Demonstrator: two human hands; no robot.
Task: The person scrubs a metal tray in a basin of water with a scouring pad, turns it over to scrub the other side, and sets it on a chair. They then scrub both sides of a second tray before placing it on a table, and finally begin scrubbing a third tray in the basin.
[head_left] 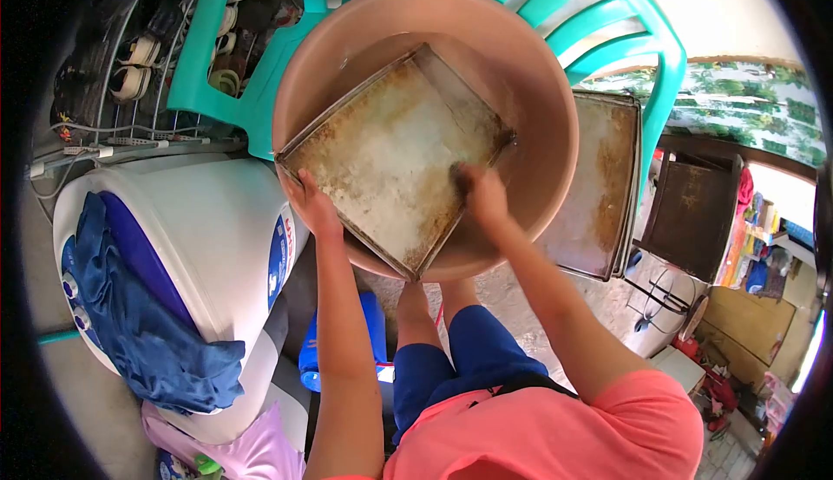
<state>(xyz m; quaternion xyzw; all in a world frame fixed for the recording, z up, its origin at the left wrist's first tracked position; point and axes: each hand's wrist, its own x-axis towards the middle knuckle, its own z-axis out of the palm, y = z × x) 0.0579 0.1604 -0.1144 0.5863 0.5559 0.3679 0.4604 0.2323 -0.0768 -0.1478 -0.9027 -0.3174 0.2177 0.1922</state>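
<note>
A square metal baking tray point(395, 146), stained brown along its edges, rests tilted across a large round tan basin point(560, 124). My left hand point(314, 207) grips the tray's left rim, its thumb or a finger over the edge. On the right part of the tray, my right hand point(486, 192) is closed around a small dark scouring pad point(458, 178) pressed to the surface. Some water shows in the basin. The pad's exact kind is hard to make out under the fingers.
The basin sits on a green plastic chair point(208, 90). More stained metal trays point(599, 185) lean to its right. At left stands a white washing machine point(200, 211) with a dark blue cloth point(130, 306) over it. A shoe rack point(130, 72) stands behind; a blue container point(347, 341) is below.
</note>
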